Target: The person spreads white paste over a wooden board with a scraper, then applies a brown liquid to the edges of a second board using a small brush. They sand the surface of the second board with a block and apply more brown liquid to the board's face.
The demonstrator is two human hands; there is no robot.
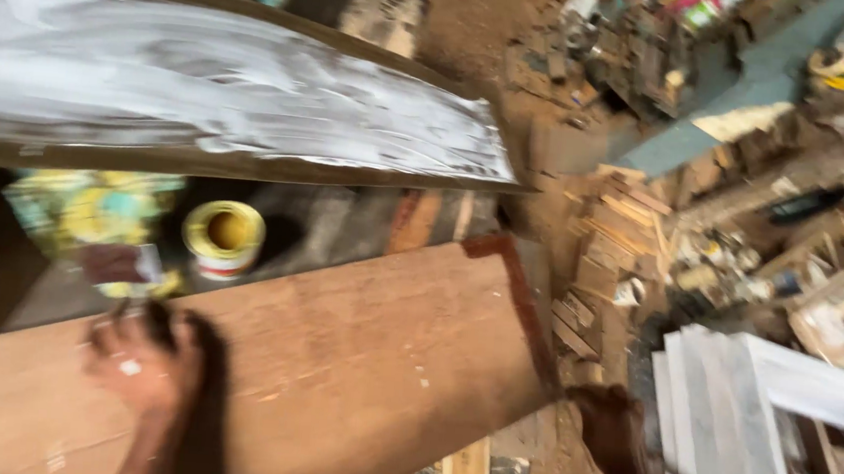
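While the brush (124, 266) is gripped in the left hand (143, 361) over the bare brown board (332, 360), the right hand (613, 428), clasping that board's right corner, should be kept firm so strokes land evenly.

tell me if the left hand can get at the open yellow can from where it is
Probably yes. The left hand, holding a brush, sits at the near edge of the brown board, and the open yellow can stands just past that edge with nothing visible between them. The picture is blurred, though.
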